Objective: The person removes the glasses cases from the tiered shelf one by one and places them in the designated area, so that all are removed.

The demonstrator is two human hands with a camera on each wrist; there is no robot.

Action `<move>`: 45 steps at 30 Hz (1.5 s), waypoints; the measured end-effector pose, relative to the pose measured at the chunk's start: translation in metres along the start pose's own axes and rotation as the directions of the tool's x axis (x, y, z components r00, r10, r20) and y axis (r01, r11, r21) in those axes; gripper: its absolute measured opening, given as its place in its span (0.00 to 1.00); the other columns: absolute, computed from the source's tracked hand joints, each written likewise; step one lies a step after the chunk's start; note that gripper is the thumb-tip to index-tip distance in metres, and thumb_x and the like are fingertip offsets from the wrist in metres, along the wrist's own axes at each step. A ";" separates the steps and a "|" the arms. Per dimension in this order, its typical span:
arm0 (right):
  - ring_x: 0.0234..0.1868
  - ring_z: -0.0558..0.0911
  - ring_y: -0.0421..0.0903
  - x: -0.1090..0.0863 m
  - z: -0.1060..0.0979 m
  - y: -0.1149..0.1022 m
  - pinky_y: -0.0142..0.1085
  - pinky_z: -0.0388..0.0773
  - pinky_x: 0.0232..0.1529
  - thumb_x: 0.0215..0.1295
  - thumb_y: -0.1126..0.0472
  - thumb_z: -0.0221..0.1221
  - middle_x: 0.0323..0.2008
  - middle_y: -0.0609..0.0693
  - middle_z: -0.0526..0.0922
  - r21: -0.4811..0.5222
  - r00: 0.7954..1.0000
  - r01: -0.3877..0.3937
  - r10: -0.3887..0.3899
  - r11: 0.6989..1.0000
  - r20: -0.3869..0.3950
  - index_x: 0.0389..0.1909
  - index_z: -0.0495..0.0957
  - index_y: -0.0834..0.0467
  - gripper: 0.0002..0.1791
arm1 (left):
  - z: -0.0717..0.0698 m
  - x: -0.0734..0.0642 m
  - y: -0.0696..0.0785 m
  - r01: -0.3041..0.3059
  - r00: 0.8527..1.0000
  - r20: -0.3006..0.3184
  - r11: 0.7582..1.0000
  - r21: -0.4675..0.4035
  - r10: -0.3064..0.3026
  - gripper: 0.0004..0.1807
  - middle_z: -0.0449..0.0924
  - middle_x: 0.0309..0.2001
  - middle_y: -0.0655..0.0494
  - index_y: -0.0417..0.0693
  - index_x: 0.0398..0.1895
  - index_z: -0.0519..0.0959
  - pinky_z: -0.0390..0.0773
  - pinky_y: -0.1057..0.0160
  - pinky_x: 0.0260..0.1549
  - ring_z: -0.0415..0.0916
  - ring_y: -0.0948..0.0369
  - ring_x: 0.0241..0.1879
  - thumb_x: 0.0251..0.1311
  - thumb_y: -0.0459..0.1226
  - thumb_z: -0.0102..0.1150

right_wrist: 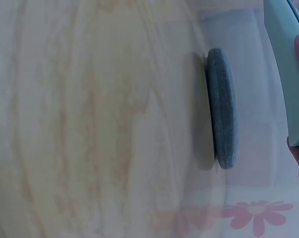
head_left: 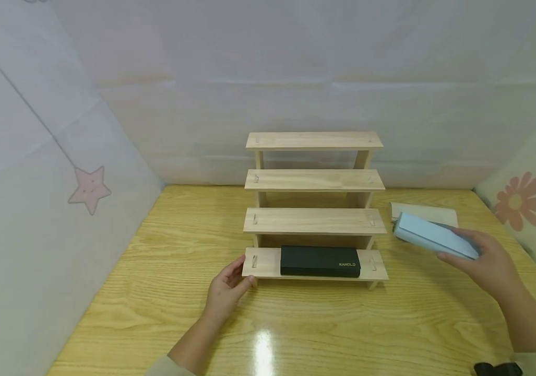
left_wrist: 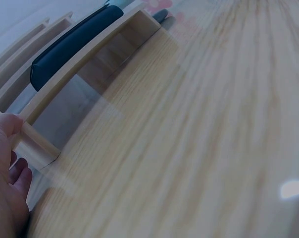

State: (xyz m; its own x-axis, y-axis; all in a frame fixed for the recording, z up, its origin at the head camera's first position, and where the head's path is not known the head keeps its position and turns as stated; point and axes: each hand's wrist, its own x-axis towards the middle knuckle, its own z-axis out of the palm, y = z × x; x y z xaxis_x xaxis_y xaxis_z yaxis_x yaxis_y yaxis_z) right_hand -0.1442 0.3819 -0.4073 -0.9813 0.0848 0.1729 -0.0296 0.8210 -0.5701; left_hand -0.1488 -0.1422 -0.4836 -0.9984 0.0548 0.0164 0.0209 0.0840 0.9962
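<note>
A four-tier wooden display rack (head_left: 314, 220) stands on the table. My left hand (head_left: 226, 287) grips the left end of its lowest shelf, thumb at the front edge, as the left wrist view (left_wrist: 8, 168) also shows. On that shelf lies a dark glasses case (head_left: 319, 260) with gold lettering near its right end. To the right of the rack, my right hand (head_left: 486, 261) holds a light blue glasses case (head_left: 432, 235) tilted above the table; in the right wrist view only part of this blue case (right_wrist: 288, 74) shows.
A cream case (head_left: 425, 211) lies on the table behind the blue one. A grey rounded case (right_wrist: 223, 109) rests on the wood, mostly hidden in the head view. Pale printed cloth (head_left: 296, 68) hangs behind and at both sides of the table (head_left: 164, 303).
</note>
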 end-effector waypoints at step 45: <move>0.57 0.66 0.77 -0.007 0.027 0.042 0.67 0.66 0.50 0.58 0.45 0.69 0.60 0.79 0.66 -0.078 0.996 -0.012 0.019 0.997 0.087 0.64 0.67 0.70 0.43 | 0.000 0.000 -0.003 -0.041 0.999 0.000 0.999 0.006 0.041 0.33 0.68 0.68 0.42 0.38 0.68 0.67 0.75 0.71 0.58 0.67 0.46 0.67 0.61 0.34 0.65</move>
State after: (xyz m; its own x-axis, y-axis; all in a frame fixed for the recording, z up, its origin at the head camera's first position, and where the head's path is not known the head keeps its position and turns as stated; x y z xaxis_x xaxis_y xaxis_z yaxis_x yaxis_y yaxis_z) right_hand -0.1435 0.4011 -0.4540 -0.9945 0.0506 0.0914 -0.0028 0.8617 -0.5074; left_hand -0.1492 -0.1422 -0.4863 -0.9967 0.0582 0.0570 0.0620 0.0875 0.9942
